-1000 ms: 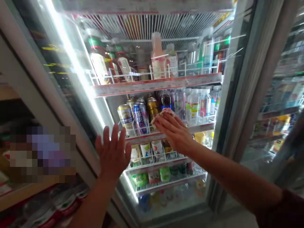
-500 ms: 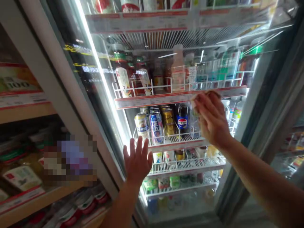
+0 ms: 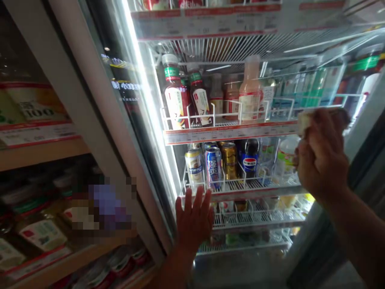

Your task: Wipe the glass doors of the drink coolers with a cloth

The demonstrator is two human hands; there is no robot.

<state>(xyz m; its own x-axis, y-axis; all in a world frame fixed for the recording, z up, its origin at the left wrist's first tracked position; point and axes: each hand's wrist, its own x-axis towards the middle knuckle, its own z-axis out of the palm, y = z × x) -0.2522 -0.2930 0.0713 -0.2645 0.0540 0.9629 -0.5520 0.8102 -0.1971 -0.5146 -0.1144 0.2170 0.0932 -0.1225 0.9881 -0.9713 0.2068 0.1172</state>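
Note:
My right hand [image 3: 323,160] is closed around a crumpled cloth [image 3: 305,122], pale on its left side and dark on the right, blurred by motion. It is held up against the glass door [image 3: 240,263] of a lit drinks fridge, level with a shelf's price strip [image 3: 234,133]. Lower and to the left, my left hand [image 3: 194,216] has its fingers spread, palm toward the glass; whether it touches is hard to tell. Behind the glass, near its fingertips, stand a blue can [image 3: 213,167] and a white-and-gold can [image 3: 194,166].
Wire shelves carry dark bottles [image 3: 174,96], a pink bottle [image 3: 250,92], a gold can [image 3: 229,160] and a cola bottle [image 3: 249,160]. A bright light strip [image 3: 144,88] runs down the left side. Further left, a wooden shelf [image 3: 45,154] holds juice bottles [image 3: 42,233].
My right hand has moved right across the glass with the cloth. The view has shifted, so the shelves sit further right. My left hand stays spread, slightly lower against the cans.

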